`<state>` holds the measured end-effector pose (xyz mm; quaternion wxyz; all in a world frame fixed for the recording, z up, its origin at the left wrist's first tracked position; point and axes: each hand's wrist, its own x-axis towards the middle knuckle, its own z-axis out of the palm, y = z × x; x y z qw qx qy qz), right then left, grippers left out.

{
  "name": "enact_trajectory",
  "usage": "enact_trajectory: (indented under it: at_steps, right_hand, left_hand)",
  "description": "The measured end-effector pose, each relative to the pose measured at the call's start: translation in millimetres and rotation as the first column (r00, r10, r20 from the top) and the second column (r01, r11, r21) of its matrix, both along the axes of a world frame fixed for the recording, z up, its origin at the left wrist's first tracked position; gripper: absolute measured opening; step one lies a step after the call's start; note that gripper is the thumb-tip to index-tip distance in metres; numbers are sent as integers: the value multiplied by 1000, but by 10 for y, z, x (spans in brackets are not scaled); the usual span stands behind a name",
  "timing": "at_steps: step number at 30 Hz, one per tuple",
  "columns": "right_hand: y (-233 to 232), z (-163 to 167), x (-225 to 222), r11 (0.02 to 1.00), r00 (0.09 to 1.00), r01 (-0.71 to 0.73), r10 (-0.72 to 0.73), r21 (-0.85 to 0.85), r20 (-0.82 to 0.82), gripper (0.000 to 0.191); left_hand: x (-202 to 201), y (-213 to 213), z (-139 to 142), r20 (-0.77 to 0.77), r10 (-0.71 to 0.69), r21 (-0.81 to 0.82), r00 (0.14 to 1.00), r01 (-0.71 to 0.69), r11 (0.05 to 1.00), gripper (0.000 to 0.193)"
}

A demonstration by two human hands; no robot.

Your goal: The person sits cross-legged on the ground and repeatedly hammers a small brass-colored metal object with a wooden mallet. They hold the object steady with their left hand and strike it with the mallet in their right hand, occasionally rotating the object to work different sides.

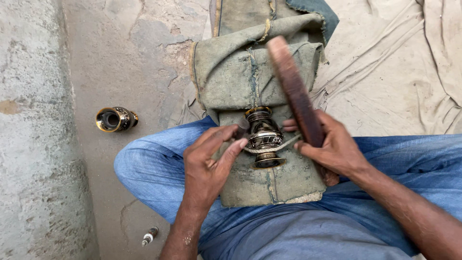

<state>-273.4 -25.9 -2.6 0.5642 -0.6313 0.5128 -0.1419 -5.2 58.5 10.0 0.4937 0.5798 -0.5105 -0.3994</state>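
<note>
**Engraved brass piece on the lap — slip risks**

Left hand (208,161) is closed on a small dark tool (242,130), its tip pressed against the ornamented brass piece (263,137), which sits just beyond the thumb. Right hand (332,147) is wrapped around a flat wooden bat (294,91) whose upper end is blurred and reaches up past the fingers. The piece lies on its side on a folded green cloth pad (240,72) between the two hands, with a pale cord (284,143) looped round its waist; nothing else seems to fix it.

Likely trouble: the round body rolling on the soft pad under a blow, so the tool skids and scars the pattern. The left fingertips lie right beside the strike line — a stray swing could catch them.

Well off to the left of the left hand, a second brass piece (115,119) rests on the concrete floor (106,58).
</note>
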Motion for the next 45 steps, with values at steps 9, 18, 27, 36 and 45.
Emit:
enact_trajectory:
  at_steps: [9,18,27,36,45]
  right_hand:
    - [-70,766,-483,900,998,7,-31,-436,-49,57]
    - [-216,973,-731,919,872,-165,-33,-357,-489,38]
    - [-457,1138,-473,633,704,-538,-25,-557,-709,41]
    - [-428,1279,-378,585,560,-655,-48,-478,-827,46]
    - [-445,1333,-331,679,571,-572,-74,-461,-818,40]
  left_hand:
    - [-90,-256,-122,-75,-119,17,990,120,993,36]
    - [-210,-303,-134,-71,-44,63,997,48,997,45]
    - [-235,-235,-113,107,-41,-111,993,53,992,45]
    - [-187,-269,-122,139,-86,-107,987,101,989,46]
    - [-119,-297,-187,150,-129,-149,980,151,977,46]
